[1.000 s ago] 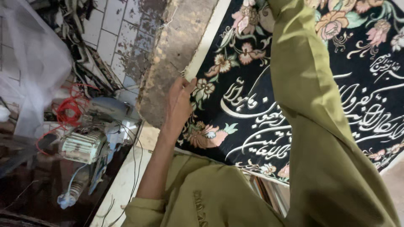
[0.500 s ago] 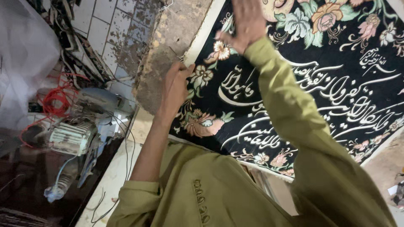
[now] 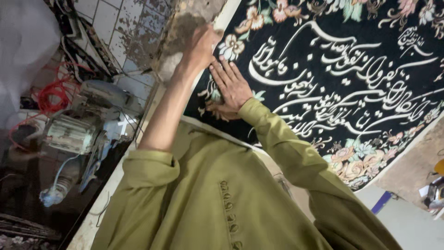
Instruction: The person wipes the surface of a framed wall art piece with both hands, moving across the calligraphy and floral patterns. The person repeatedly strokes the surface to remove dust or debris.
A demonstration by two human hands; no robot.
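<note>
While the olive-green shirt (image 3: 217,203) fills the near part of the view, both arms reach away from it toward the black tapestry (image 3: 351,83), which is spread out flat and takes the far right of the scene. The right hand (image 3: 231,85) lies open on the cloth near its left border, fingers stretched and palm down, holding nothing; I judge it presses the fabric flat. Just beyond it, the left hand (image 3: 201,46) is at the pale edge of the tapestry with the fingers curled, probably pinching or steadying that edge, but I cannot tell if it grips anything. White script and a border of flowers decorate the cloth. To the left stands a dusty electric motor (image 3: 69,134) with red wires (image 3: 51,92), and farther left a stained tiled surface (image 3: 120,28).
</note>
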